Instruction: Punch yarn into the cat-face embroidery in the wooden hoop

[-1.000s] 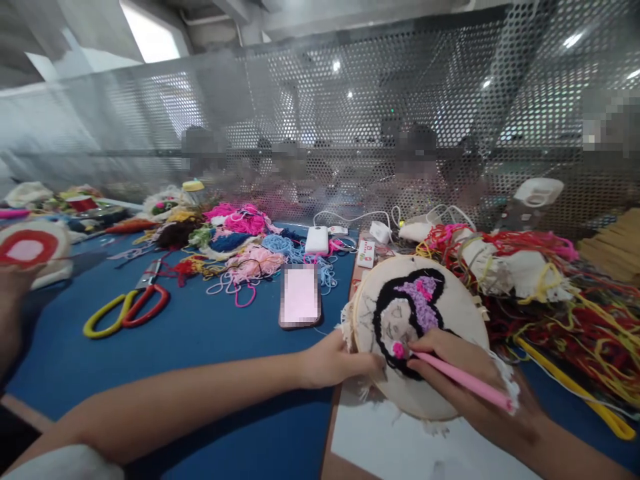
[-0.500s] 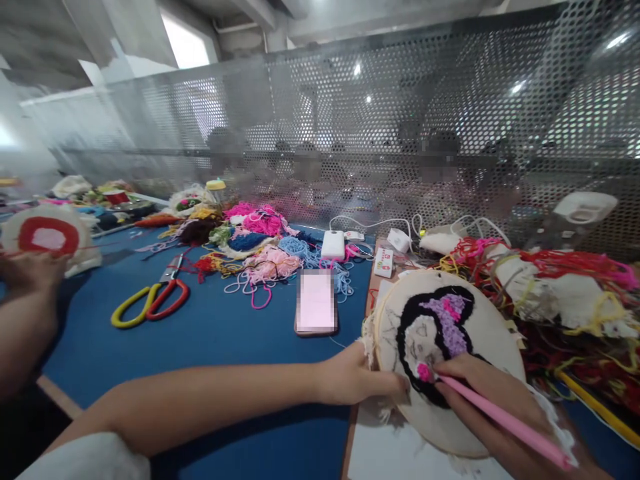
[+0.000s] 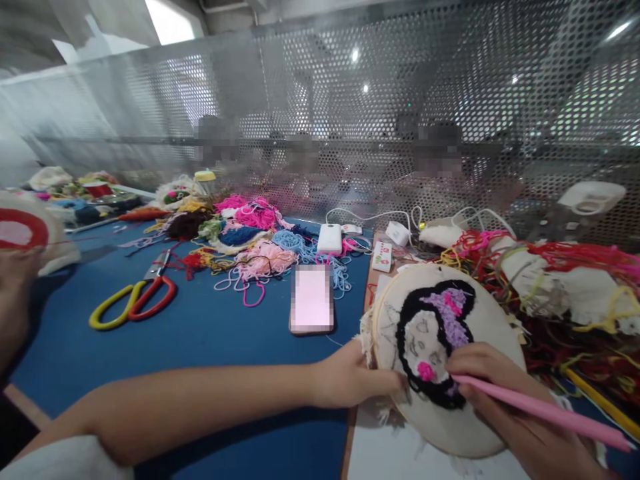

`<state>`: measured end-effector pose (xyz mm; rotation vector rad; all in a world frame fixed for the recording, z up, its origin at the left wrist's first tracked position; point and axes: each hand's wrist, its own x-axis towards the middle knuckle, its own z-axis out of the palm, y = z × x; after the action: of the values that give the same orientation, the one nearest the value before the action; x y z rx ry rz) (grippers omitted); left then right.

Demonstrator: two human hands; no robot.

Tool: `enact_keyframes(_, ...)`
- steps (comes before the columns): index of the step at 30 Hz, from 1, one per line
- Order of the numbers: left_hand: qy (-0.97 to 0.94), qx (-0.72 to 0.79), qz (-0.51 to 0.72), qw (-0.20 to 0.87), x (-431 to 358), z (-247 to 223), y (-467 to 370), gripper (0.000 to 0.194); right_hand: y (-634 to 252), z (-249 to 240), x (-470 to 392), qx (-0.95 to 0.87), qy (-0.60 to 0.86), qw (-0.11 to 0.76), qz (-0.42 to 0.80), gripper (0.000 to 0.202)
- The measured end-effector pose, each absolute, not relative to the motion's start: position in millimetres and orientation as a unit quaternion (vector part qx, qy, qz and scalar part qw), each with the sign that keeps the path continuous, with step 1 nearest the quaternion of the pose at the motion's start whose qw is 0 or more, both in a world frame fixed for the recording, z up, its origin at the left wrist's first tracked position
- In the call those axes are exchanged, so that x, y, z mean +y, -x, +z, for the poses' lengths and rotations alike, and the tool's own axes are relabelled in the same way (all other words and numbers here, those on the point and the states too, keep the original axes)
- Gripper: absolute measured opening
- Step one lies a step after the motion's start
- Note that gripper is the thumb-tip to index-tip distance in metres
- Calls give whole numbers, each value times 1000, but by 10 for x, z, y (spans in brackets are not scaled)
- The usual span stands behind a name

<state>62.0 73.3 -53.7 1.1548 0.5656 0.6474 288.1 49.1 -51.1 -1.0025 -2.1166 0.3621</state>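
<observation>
An embroidery hoop [image 3: 490, 300] with pale cloth is tilted toward me at the right. On the cloth is a face outlined in black yarn, with a purple bow and a pink tuft [image 3: 425, 371]. My left hand [image 3: 357, 377] grips the hoop's left edge, thumb on the front and fingers hidden behind. My right hand [image 3: 505, 393] pinches a pink punch needle [image 3: 540, 403] like a pen. Its tip is hidden by my fingers, at the lower right of the stitched face. White yarn shows beside my right hand.
A phone [image 3: 312, 299] and scissors [image 3: 133, 297] lie on the blue table [image 3: 215, 333]. Yarn heaps [image 3: 260, 260] line the back, below a perforated metal screen [image 3: 320, 113]. More yarn lies at right. Another person's hand [image 3: 17, 287] is by a red-patterned hoop at far left.
My right hand and the punch needle have shifted right, away from the pink tuft, so more of the stitched face shows. The view has turned slightly. My left hand keeps its grip.
</observation>
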Motion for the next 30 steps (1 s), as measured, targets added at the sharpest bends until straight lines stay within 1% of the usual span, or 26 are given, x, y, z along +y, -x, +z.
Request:
enact_keyframes(3,-521,257,294,759,730,-510,-627,24,-2894,-511,488,-832,392,362,150,6)
enact_keyframes(7,-527,253,311,750,724,-485,-636,19,-2886,-525,475,-826,395,373,148,8)
enact_keyframes(11,-528,248,311,750,725,-506,-628,23,-2873,-530,478,-814,401,388,163,11)
enact_keyframes(15,-525,253,303,754,734,-528,-616,28,-2883,-532,475,-810,417,373,177,11)
enact_keyframes(18,-538,253,303,745,743,-528,-614,33,-2891,-554,456,-793,435,386,179,12)
enact_keyframes(23,-530,245,302,753,752,-540,-614,32,-2914,-609,462,-777,452,398,185,14)
enact_keyframes(30,-520,279,297,750,746,-501,-616,31,-2937,-570,516,-803,415,387,182,7)
